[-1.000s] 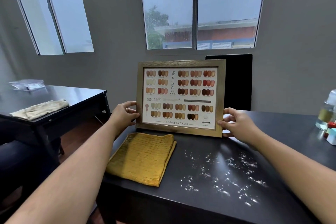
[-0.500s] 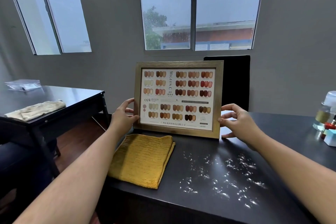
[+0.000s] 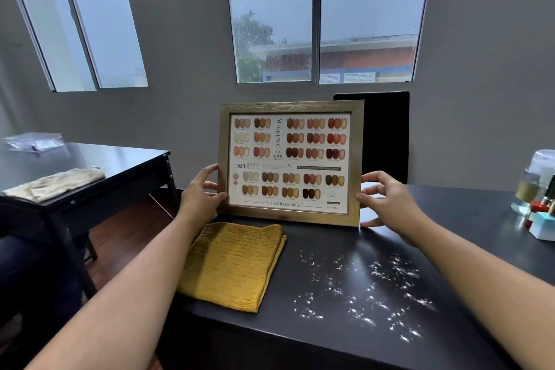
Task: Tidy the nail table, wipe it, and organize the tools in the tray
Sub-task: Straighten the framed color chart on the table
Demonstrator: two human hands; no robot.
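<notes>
Framed nail colour chart (image 3: 289, 162) held upright on the nail table (image 3: 330, 339), one hand at each side edge.

Nearest the viewer, white dust flecks (image 3: 360, 288) lie scattered over the dark tabletop; to their left a folded yellow cloth (image 3: 234, 264) lies flat near the table's left edge. Just behind the cloth the chart stands with its lower edge at the tabletop. The left hand (image 3: 199, 192) grips the left frame edge (thumb in front, fingers behind). The right hand (image 3: 387, 201) holds the right edge with curled fingers, thumb on the front. Bottles (image 3: 537, 183) stand at far right. A black chair back (image 3: 387, 135) rises behind the chart, below a window (image 3: 324, 18).
</notes>
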